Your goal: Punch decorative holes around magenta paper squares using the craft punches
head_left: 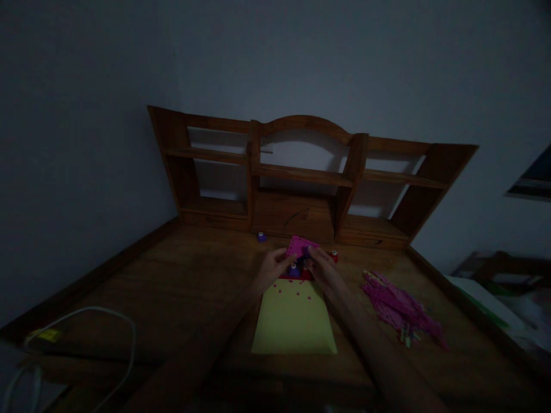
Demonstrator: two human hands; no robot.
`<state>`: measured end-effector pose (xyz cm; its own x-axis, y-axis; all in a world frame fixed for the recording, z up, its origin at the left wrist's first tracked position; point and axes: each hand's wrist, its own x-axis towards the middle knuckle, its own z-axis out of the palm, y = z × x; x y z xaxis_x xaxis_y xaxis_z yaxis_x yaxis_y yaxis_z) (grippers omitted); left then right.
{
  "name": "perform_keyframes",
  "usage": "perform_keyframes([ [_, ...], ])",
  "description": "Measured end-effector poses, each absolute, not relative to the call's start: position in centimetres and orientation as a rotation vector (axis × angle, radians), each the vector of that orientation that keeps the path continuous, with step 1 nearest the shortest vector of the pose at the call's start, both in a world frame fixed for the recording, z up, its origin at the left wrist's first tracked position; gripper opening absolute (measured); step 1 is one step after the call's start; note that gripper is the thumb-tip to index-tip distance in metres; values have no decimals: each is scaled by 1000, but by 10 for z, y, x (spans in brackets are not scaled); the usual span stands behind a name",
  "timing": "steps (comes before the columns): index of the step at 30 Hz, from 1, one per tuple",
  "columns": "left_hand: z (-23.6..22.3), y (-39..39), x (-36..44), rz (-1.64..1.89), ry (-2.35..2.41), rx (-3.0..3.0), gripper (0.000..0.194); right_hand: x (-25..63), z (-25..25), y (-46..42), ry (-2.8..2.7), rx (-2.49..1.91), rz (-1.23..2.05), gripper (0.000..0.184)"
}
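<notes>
Dim in here, a bluish gloom over everything! Plain pale walls (pixel 275 69) rise at ten, twelve and two o'clock. Up at twelve, a wooden shelf unit (pixel 297 174) stands along the back of the wooden counter (pixel 172 281), an arch (pixel 305 121) crowning its middle bay. And there, through that bay, a wall socket (pixel 267 148)! Out at three, a dark panel (pixel 534 179), too murky to identify; towards four, blurred wooden furniture (pixel 501 263).
</notes>
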<state>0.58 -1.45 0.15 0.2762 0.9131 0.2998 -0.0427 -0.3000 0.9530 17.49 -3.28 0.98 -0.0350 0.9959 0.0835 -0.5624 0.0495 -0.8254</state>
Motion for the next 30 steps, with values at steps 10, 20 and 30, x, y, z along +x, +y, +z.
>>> perform_keyframes([
  [10,-3,-11,2,1242,855,1611,39,164,9,-40,-863,-656,1464,24],
  [20,-3,-10,2,1212,864,1610,36,160,9,-42,-899,-658,1472,21],
  [30,0,-12,1,1182,828,1629,38,163,8,-41,-910,-682,1478,18],
])
